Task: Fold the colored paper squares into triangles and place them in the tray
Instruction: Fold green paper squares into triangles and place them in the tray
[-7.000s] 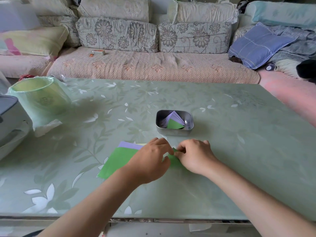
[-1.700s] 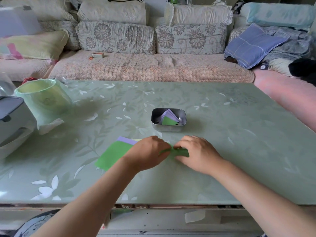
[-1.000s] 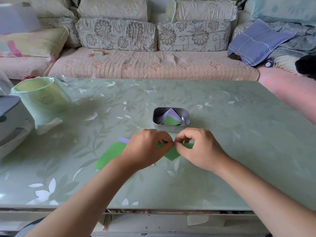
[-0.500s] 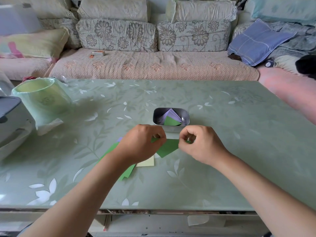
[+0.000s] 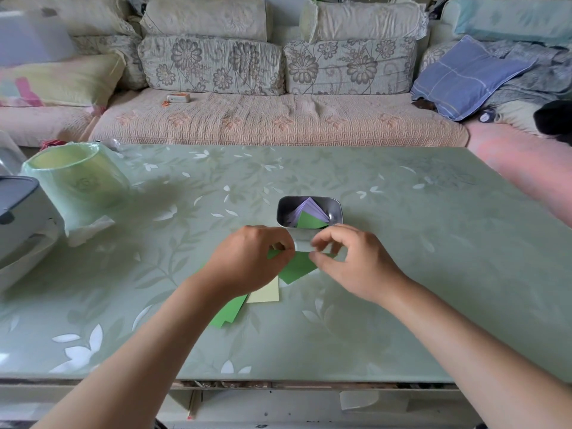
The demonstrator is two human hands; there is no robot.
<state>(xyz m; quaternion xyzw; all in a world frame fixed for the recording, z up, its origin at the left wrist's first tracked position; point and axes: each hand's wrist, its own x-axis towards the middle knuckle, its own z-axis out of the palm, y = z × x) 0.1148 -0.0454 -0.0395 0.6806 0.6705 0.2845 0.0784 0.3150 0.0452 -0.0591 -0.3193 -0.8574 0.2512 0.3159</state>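
So on the table (image 5: 433, 274), both hands were up off the surface with a folded piece between them. The left hand (image 5: 250, 258) pinched one corner of the green triangle (image 5: 298, 267) between thumb and curled fingers. The right hand (image 5: 356, 261) looked like it pinched the other corner, bit blurry though. The triangle hung just short of the tray (image 5: 280, 212), which already held purple triangles and a green one. The stack (image 5: 229, 311) of unfolded sheets sat under the left wrist, with a yellow sheet (image 5: 266, 292) poking out.

I'd say the folding was done and this was the carry. Next up probably needs a short reach forward, one hand letting go, and a drop onto the pile.

Compared to 1.7 s earlier, the hands were no longer pressing the crease flat on the table. They'd lifted and moved closer to the tray, and more of the yellow sheet showed.
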